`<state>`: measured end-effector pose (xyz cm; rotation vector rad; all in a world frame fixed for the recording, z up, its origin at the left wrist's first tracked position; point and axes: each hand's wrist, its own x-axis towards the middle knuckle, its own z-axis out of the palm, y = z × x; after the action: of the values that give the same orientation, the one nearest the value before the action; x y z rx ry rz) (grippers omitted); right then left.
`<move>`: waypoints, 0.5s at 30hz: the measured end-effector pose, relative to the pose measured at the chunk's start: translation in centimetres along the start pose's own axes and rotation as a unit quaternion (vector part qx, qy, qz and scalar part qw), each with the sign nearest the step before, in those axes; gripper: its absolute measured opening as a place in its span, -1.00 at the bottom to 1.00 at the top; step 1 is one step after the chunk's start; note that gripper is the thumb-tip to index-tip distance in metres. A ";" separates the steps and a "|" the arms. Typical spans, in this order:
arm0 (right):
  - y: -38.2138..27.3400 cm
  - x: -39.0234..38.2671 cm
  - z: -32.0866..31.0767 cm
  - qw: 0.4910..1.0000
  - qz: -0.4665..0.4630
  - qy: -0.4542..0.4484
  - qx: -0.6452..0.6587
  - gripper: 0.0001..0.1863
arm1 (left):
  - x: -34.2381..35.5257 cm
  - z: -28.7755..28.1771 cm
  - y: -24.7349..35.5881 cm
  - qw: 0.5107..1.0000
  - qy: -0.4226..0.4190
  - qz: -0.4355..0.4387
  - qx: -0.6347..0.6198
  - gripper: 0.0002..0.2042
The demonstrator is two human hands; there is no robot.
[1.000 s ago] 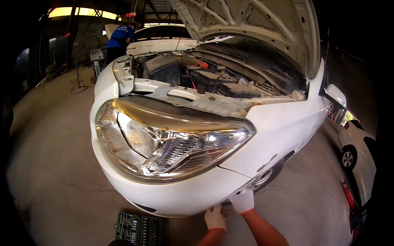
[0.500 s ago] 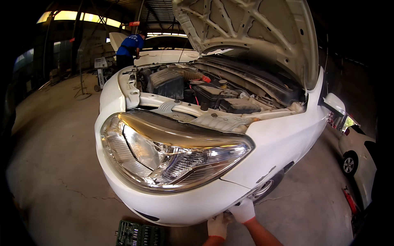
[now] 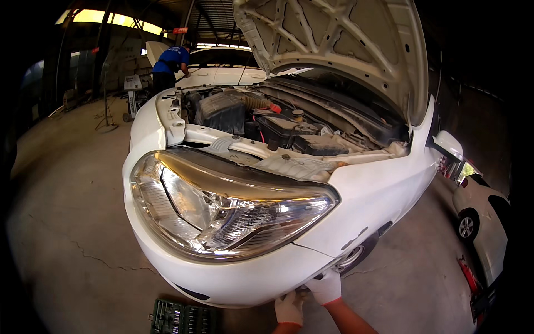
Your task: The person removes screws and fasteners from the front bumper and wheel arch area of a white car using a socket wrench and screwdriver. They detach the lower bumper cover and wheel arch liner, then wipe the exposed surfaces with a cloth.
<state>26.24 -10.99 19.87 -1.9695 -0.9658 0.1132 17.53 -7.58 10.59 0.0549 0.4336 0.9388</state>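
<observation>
Both of my hands wear white gloves with red cuffs and are at the lower rear corner of a white car's front bumper (image 3: 233, 286), just ahead of the front wheel (image 3: 356, 256). My left hand (image 3: 289, 309) is against the bumper's bottom edge, its fingertips tucked out of sight. Higher and closer to the wheel, my right hand (image 3: 326, 286) reaches to the wheel arch edge, where its fingers are mostly hidden. Whether either one grips anything does not show. Above them sits a large clear headlight (image 3: 233, 209).
The raised hood (image 3: 334, 39) exposes a dusty engine bay (image 3: 267, 119). An open socket set case (image 3: 181, 317) lies on the floor below the bumper. A co-worker in blue (image 3: 171, 62) bends at another white car behind. Another white car (image 3: 484, 222) and a red tool (image 3: 468, 275) are at right.
The view has shifted slightly, so the car and the socket set appear a little further left. Both hands stay at the bumper's lower corner.
</observation>
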 end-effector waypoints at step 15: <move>-1.0 -0.2 0.5 0.999 0.023 0.025 0.015 -0.64 | -0.9 0.1 -0.6 0.997 -0.056 0.025 0.042 -0.79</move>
<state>25.28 -10.46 20.31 -1.9577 -0.8827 0.1036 17.54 -8.59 10.84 0.1958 0.3690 0.9620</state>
